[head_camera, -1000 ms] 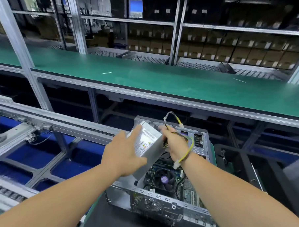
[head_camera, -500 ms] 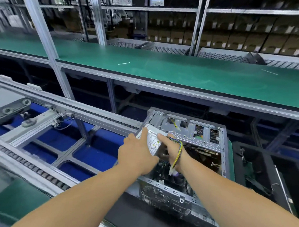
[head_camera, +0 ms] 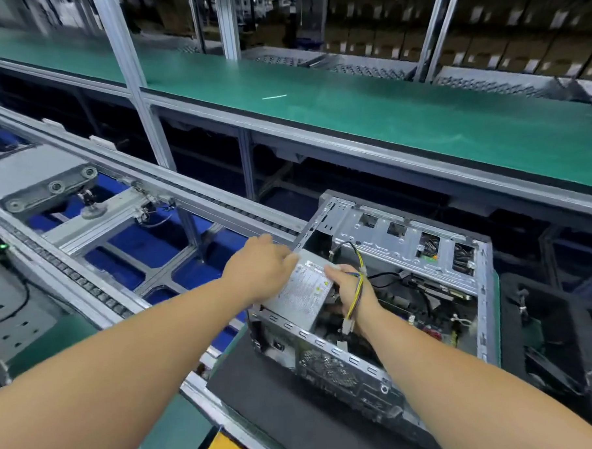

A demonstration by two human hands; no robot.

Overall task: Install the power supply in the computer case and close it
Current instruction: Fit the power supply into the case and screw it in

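Your landmark is the open computer case (head_camera: 408,253), lying on its side on a black mat (head_camera: 278,405) with its open face up. Beyond the case runs a long green bench (head_camera: 385,118), and to the left of the case a roller conveyor (head_camera: 84,213) stretches away over a blue floor. Inside the case, at its near-left corner, sits the power supply (head_camera: 299,292), a grey metal box with its labelled face turned up. Its long axis slants from the case's near rim up toward the far-left corner, and it is tilted, the far end higher than the near end, which dips below the rim. Your left hand (head_camera: 261,271) comes in over the left wall of the case and rests on the box's far-left end, fingers bent over its top edge. Your right hand (head_camera: 350,290) is inside the case on the box's right side, fingers curled against that edge. A bundle of yellow and black wires (head_camera: 355,289) drapes across the back of your right hand, and its white plug (head_camera: 347,325) hangs by your wrist, above the circuit board (head_camera: 423,307) in the case's floor.
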